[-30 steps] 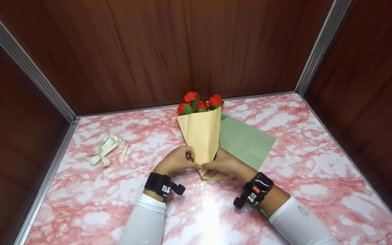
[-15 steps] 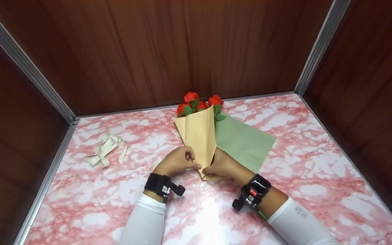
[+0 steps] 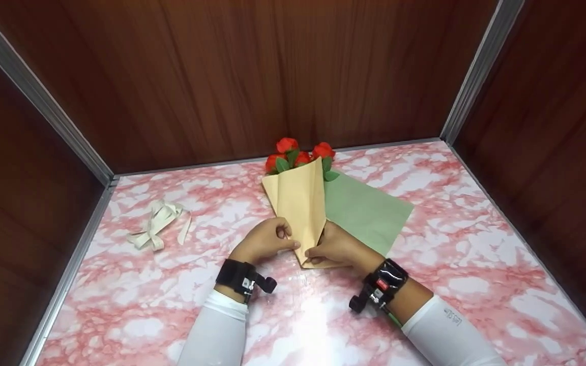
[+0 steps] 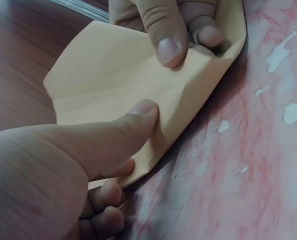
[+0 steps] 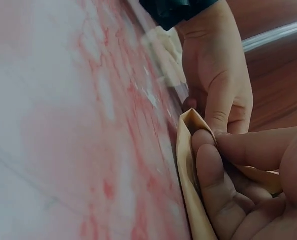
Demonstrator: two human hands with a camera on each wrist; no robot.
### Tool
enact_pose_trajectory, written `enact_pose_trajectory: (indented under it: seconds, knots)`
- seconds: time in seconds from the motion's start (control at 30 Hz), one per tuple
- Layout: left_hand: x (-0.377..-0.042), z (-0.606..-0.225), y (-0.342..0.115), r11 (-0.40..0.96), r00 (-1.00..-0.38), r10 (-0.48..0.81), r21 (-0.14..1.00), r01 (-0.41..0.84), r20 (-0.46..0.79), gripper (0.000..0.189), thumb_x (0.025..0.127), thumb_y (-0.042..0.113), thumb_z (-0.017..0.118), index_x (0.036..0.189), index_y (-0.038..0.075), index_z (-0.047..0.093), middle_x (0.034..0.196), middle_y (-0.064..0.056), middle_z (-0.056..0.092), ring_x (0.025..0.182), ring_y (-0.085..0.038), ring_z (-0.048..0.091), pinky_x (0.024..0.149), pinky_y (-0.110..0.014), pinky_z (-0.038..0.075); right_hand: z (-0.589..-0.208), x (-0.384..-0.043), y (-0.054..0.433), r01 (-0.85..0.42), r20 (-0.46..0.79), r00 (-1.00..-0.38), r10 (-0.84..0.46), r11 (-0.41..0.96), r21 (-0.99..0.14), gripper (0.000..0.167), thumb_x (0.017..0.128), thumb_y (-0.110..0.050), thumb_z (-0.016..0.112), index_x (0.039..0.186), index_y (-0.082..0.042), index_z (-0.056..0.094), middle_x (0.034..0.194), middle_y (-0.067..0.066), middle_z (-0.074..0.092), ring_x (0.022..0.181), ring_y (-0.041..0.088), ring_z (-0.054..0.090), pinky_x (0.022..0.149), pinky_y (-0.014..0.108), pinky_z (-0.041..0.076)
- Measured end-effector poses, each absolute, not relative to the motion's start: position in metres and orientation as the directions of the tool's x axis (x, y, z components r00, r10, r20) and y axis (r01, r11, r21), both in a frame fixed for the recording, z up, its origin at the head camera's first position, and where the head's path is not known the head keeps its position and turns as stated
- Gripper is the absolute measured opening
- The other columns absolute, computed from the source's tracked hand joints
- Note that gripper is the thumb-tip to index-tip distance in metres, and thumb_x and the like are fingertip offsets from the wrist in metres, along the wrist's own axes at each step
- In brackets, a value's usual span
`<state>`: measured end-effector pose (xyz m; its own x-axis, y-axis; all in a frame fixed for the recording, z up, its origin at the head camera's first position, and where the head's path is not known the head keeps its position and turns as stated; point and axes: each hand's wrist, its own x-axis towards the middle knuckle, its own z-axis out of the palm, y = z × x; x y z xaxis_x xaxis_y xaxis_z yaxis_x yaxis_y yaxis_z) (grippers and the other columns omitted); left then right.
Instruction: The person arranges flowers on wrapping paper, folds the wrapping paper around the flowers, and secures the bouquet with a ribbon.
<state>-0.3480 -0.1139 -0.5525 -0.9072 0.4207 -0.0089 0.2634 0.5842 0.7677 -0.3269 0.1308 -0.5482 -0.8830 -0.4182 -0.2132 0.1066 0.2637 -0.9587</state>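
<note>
Yellow-tan wrapping paper (image 3: 300, 198) is folded into a cone around a bunch of red flowers (image 3: 287, 145) with green leaves, in the middle of the table. My left hand (image 3: 265, 239) pinches the cone's left side near its lower end, thumb on top and fingers at the edge. From the right, my right hand (image 3: 341, 246) pinches the folded flap between thumb and fingers, the fingertips tucked inside the fold in the right wrist view. The flower stems are hidden in the paper. In the left wrist view both thumbs press on the paper (image 4: 103, 75).
A sheet of green paper (image 3: 369, 211) lies flat to the right, partly under the wrap. On the left lies a loose cream ribbon (image 3: 160, 221). Brown wood-look panels (image 3: 283, 76) rise behind and at both sides of the pink-and-white marbled table (image 3: 476, 284).
The upper right edge of the wrapping paper has shifted left, baring more green leaves at the right of the flowers. Both hands stay at the lower end of the cone, nearly in place.
</note>
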Motion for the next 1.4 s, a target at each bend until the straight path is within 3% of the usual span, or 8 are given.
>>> enact_pose_trajectory:
  seconds: [0.33, 0.6, 0.67, 0.77, 0.87, 0.97, 1.13, 1.4]
  knots:
    - [-0.347, -0.552, -0.113, 0.610, -0.923, 0.384, 0.759, 0.229, -0.030, 0.037, 0.091, 0.031, 0.095, 0.113, 0.009, 0.073, 0.090, 0.004, 0.059, 0.081, -0.013, 0.056, 0.077, -0.031, 0.047, -0.545, -0.327, 0.130, 0.010, -0.144, -0.922, -0.360, 0.350, -0.937, 0.077, 0.087, 0.001, 0.090, 0.151, 0.004, 0.047, 0.105, 0.021, 0.080, 0.071, 0.018, 0.076, 0.063, 0.032, 0.066]
    - [-0.345, -0.552, -0.110, 0.646, -0.929, 0.367, 0.729, 0.225, -0.039, 0.037, 0.091, 0.033, 0.094, 0.115, 0.012, 0.074, 0.091, 0.003, 0.060, 0.081, -0.014, 0.056, 0.078, -0.033, 0.048, -0.533, -0.325, 0.137, -0.153, 0.037, -0.987, -0.158, 0.831, -0.534, 0.132, 0.081, -0.029, 0.103, 0.177, -0.002, 0.017, 0.126, 0.027, 0.080, 0.109, 0.040, 0.079, 0.094, 0.055, 0.063]
    - [-0.345, -0.552, -0.109, 0.649, -0.931, 0.363, 0.728, 0.222, -0.040, 0.038, 0.091, 0.033, 0.094, 0.115, 0.012, 0.074, 0.091, 0.003, 0.061, 0.081, -0.014, 0.056, 0.078, -0.033, 0.048, -0.529, -0.322, 0.136, -0.190, 0.088, -0.982, -0.169, 0.878, -0.439, 0.123, 0.081, -0.032, 0.104, 0.173, -0.005, 0.028, 0.122, 0.025, 0.081, 0.103, 0.043, 0.080, 0.090, 0.058, 0.064]
    - [-0.345, -0.552, -0.108, 0.649, -0.933, 0.360, 0.724, 0.233, -0.023, 0.038, 0.090, 0.032, 0.095, 0.115, 0.011, 0.074, 0.094, 0.000, 0.063, 0.083, -0.015, 0.057, 0.079, -0.034, 0.049, -0.525, -0.317, 0.134, -0.328, 0.177, -0.943, -0.281, 0.878, -0.350, 0.082, 0.082, -0.026, 0.103, 0.149, -0.006, 0.060, 0.115, 0.018, 0.079, 0.097, 0.040, 0.079, 0.086, 0.056, 0.064]
    - [-0.345, -0.551, -0.107, 0.656, -0.934, 0.358, 0.711, 0.254, 0.004, 0.042, 0.088, 0.031, 0.096, 0.116, 0.009, 0.074, 0.103, -0.005, 0.064, 0.090, -0.017, 0.059, 0.085, -0.036, 0.051, -0.526, -0.314, 0.132, -0.521, 0.247, -0.851, -0.464, 0.803, -0.289, 0.039, 0.084, -0.012, 0.099, 0.116, -0.007, 0.078, 0.103, 0.010, 0.074, 0.091, 0.034, 0.076, 0.082, 0.052, 0.065]
    - [-0.345, -0.551, -0.106, 0.666, -0.934, 0.357, 0.693, 0.276, 0.030, 0.048, 0.086, 0.031, 0.098, 0.120, 0.007, 0.075, 0.117, -0.011, 0.061, 0.101, -0.021, 0.061, 0.095, -0.040, 0.054, -0.530, -0.314, 0.129, -0.670, 0.265, -0.740, -0.618, 0.713, -0.207, 0.017, 0.087, -0.006, 0.092, 0.103, -0.010, 0.087, 0.099, 0.006, 0.072, 0.090, 0.028, 0.071, 0.077, 0.044, 0.063]
    - [-0.346, -0.552, -0.105, 0.715, -0.941, 0.334, 0.636, 0.291, 0.054, 0.050, 0.092, 0.034, 0.094, 0.129, 0.005, 0.076, 0.130, -0.011, 0.060, 0.118, -0.027, 0.060, 0.107, -0.044, 0.055, -0.533, -0.313, 0.130, -0.757, 0.263, -0.651, -0.712, 0.635, -0.156, 0.026, 0.091, -0.002, 0.084, 0.106, -0.021, 0.093, 0.115, 0.004, 0.077, 0.101, 0.026, 0.068, 0.077, 0.042, 0.057]
    - [-0.350, -0.550, -0.105, 0.838, -0.953, 0.297, 0.463, 0.290, 0.060, 0.041, 0.105, 0.036, 0.081, 0.131, 0.005, 0.074, 0.136, -0.010, 0.066, 0.134, -0.034, 0.059, 0.113, -0.051, 0.055, -0.531, -0.311, 0.131, -0.736, 0.184, -0.676, -0.714, 0.641, -0.216, 0.032, 0.095, -0.003, 0.079, 0.112, -0.025, 0.092, 0.129, 0.004, 0.078, 0.118, 0.028, 0.073, 0.086, 0.050, 0.061]
